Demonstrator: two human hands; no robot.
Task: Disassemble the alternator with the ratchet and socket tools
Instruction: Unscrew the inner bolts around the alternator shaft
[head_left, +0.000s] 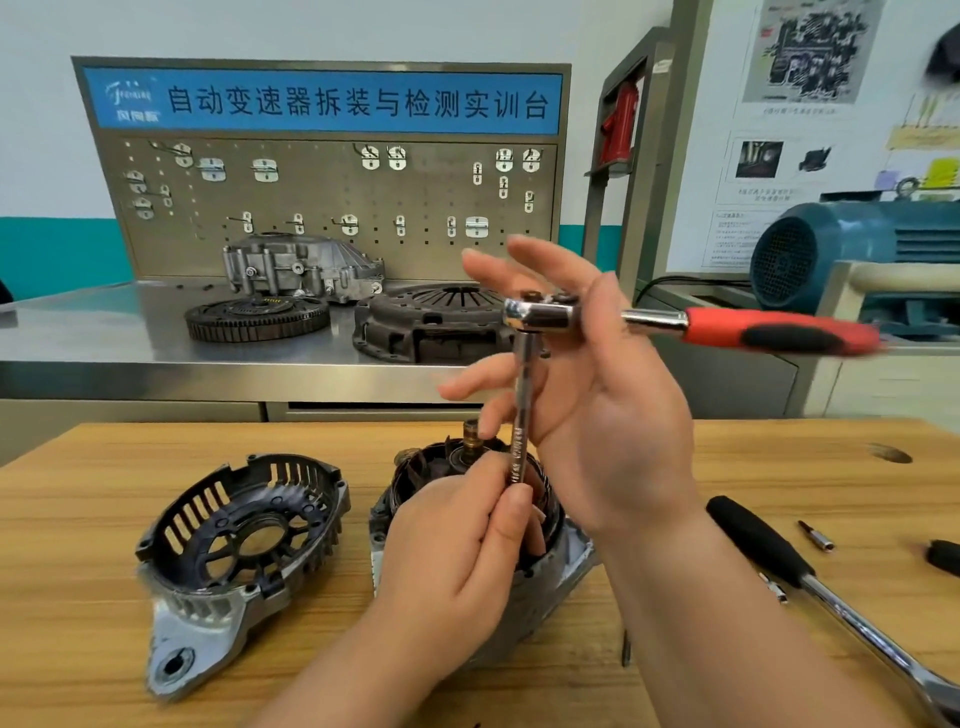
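Observation:
The alternator body (563, 558) stands on the wooden table (78, 519), its shaft tip (470, 434) pointing up. To its left lies the removed end housing (244, 540), open side up. A red-handled ratchet (769, 332) with a long chrome extension bar (522, 395) hangs upright over the alternator. My left hand (457, 545) pinches the lower end of the bar between thumb and fingers. Behind the ratchet head is my right hand (613, 395), fingers spread straight and palm against the tool. The bar's tip is hidden by my left hand.
A second, black-handled ratchet (753, 540) lies at the right with a small bit (816, 536) and a socket (775, 588) beside it. A steel bench behind carries a flywheel (257, 317), a clutch cover (431, 322) and a gearbox casing (301, 270). A blue motor (852, 249) stands at the right.

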